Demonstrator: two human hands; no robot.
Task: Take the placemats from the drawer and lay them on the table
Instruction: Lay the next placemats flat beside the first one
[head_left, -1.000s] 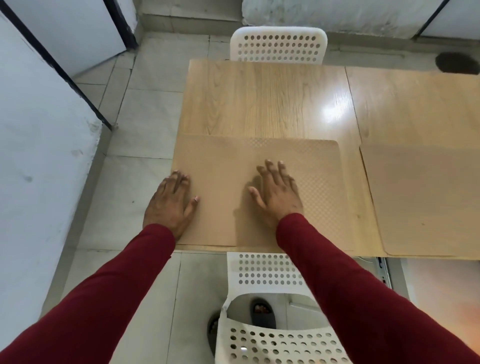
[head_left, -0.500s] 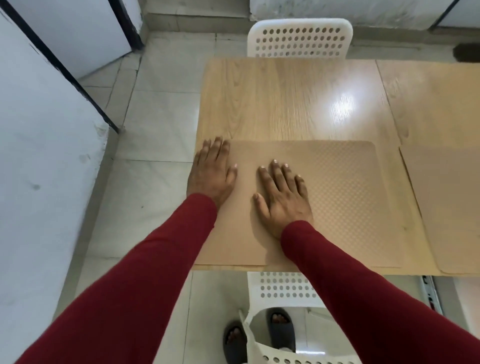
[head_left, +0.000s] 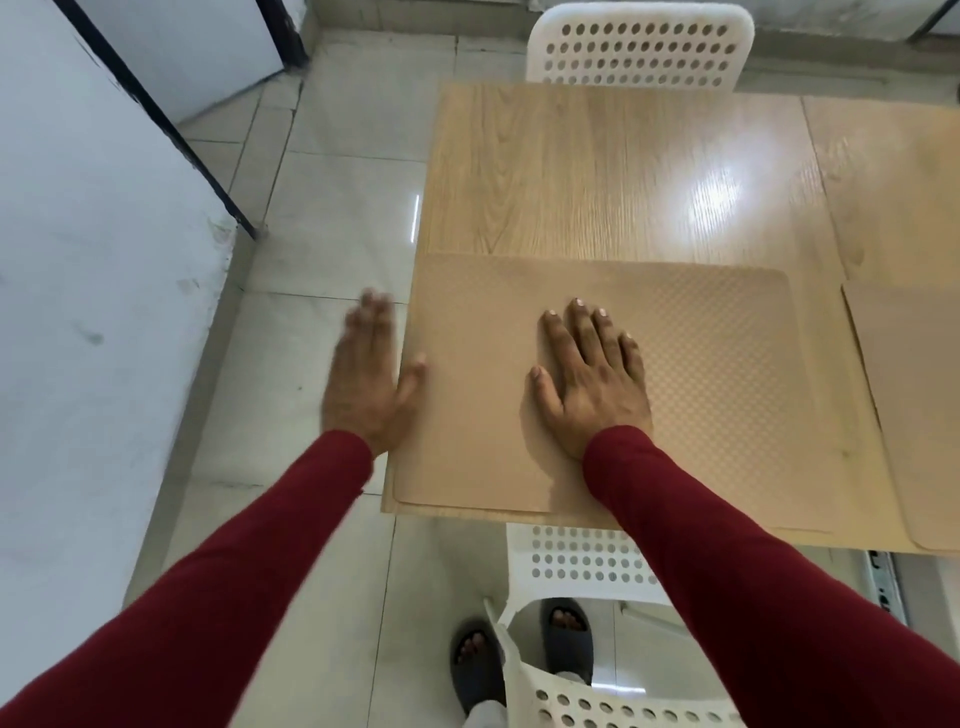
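Under the flat, open right hand lies a tan placemat on the table, long axis running left to right, while the blurred, empty left hand hovers open beside its left edge.

I see two tan placemats lying flat on the wooden table. The nearer placemat is a rectangle with rounded corners and a fine woven, checkered texture; it sits at the table's near left corner, its left edge running along the table's left edge and its near edge just inside the table's near edge. Its long sides run parallel to that near edge. The second placemat lies to its right along the same near edge, the same tan colour, separated from the first by a narrow strip of bare wood; I can only see its left part, as the picture cuts it off.
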